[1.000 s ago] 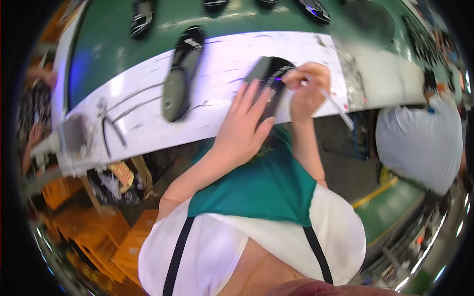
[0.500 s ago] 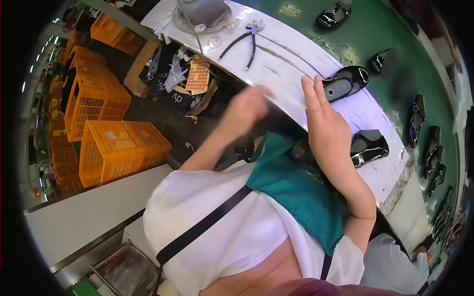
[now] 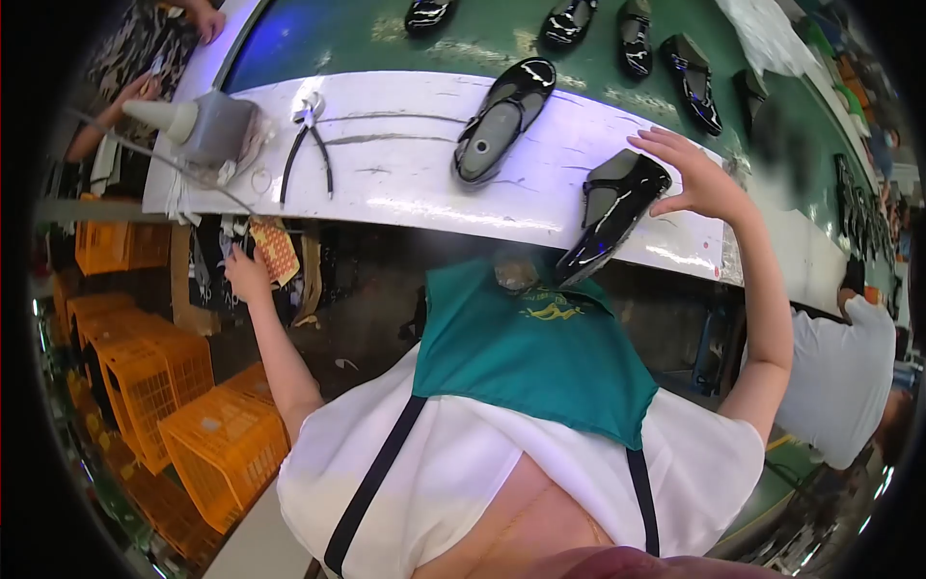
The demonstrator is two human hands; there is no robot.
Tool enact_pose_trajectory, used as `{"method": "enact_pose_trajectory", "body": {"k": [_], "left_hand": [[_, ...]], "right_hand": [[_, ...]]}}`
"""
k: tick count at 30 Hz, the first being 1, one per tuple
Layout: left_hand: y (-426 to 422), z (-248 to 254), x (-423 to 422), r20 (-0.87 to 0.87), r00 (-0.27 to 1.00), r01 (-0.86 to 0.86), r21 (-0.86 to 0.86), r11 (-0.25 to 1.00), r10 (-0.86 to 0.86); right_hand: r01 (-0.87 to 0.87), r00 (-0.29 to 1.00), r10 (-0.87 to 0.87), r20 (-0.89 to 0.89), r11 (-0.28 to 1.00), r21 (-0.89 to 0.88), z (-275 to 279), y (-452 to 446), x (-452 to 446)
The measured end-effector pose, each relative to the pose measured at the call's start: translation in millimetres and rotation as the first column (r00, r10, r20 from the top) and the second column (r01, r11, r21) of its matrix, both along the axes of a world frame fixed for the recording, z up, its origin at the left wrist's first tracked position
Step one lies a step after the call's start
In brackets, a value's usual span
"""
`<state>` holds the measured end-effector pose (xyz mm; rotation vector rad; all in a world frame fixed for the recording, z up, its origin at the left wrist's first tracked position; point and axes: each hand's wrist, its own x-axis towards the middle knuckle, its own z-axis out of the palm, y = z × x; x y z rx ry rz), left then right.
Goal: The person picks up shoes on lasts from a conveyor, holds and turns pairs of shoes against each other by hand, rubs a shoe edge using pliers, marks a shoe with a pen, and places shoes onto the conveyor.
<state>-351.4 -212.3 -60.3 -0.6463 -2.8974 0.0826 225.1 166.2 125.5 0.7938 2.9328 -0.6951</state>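
My right hand (image 3: 702, 176) is at the table's right, its fingers and thumb spread around the heel end of a black patent shoe (image 3: 622, 207). The thumb tip is at the shoe's edge; I cannot tell whether it touches. That shoe lies on its side, its toe over the table's front edge. Down at the left, my left hand (image 3: 249, 275) reaches to a box of scraps below the table, beside an orange-dotted sheet (image 3: 275, 249). Its fingers look apart, with pale scraps near the tips. Another black shoe (image 3: 497, 125) sits on the white table (image 3: 395, 183), its grey insole facing up.
Black-handled pincers (image 3: 309, 130) and a grey bottle with a pale nozzle (image 3: 198, 125) stand on the table's left. Beyond runs a green surface (image 3: 328, 43) with several black shoes. Orange crates (image 3: 227, 439) are stacked at left. Other people are at the far left and right.
My view has turned, so the table now lies across the top. My left hand has moved to the scrap box. My right hand has gone from beside the upright-lying shoe to the tilted shoe's heel.
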Motion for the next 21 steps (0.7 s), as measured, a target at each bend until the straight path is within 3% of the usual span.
{"method": "enact_pose_trajectory", "body": {"k": [1,3,4,6,8,10,12,14,16,18,19,21], "left_hand": [[-2.8,-2.7,1.5,-0.001,1.000,0.017,0.005,1.000,-0.017],[-9.2,-6.8,-1.2,-0.161,0.986,0.067,0.099,0.993,-0.050],[-10.7,-4.7,2.2,-0.163,0.985,0.074,0.102,0.992,-0.056],[-10.2,-0.8,10.7,-0.339,0.938,0.136,0.175,0.975,-0.070],[15.1,43.9,47.2,-0.327,0.941,0.176,0.255,0.951,-0.087],[36.6,82.2,79.2,-0.454,0.854,0.439,0.370,0.819,-0.253],[63.2,104.6,109.9,-0.502,0.812,0.523,0.402,0.751,-0.297],[89.9,115.8,135.5,-0.481,0.749,0.662,0.503,0.556,-0.456],[118.4,121.0,162.2,-0.318,0.723,0.645,0.630,0.433,-0.613],[143.5,121.6,185.2,-0.105,0.647,0.551,0.749,0.368,-0.755],[154.4,120.8,196.2,-0.008,0.583,0.505,0.787,0.355,-0.813],[174.8,113.4,215.3,0.129,0.442,0.460,0.817,0.348,-0.888]], "right_hand": [[-0.037,0.995,0.037,0.098,0.999,0.001,0.0,0.9,2.7],[-0.153,0.960,0.134,0.245,0.986,0.062,-5.1,0.7,1.0],[-0.146,0.962,0.126,0.243,0.987,0.065,-12.8,-0.5,-3.5],[-0.364,0.913,0.344,0.218,0.929,0.060,-23.9,-4.8,-17.1],[-0.358,0.921,0.352,0.169,0.934,0.006,-18.8,-2.1,-19.5],[-0.247,0.969,0.249,0.007,0.965,-0.092,-23.4,-1.7,-13.8],[-0.185,0.982,0.185,-0.039,0.983,-0.003,-31.0,-2.7,1.1],[0.140,0.988,-0.147,-0.053,0.982,-0.125,-39.1,-2.9,17.3],[0.220,0.965,-0.239,-0.106,0.962,-0.162,-41.4,-14.8,21.6],[0.574,0.819,-0.574,0.022,0.819,0.003,-31.7,-30.5,19.8],[0.656,0.754,-0.655,-0.051,0.754,0.000,-43.8,-35.8,26.5],[0.710,0.704,-0.707,-0.058,0.704,0.032,-52.5,-55.8,32.5]]}}
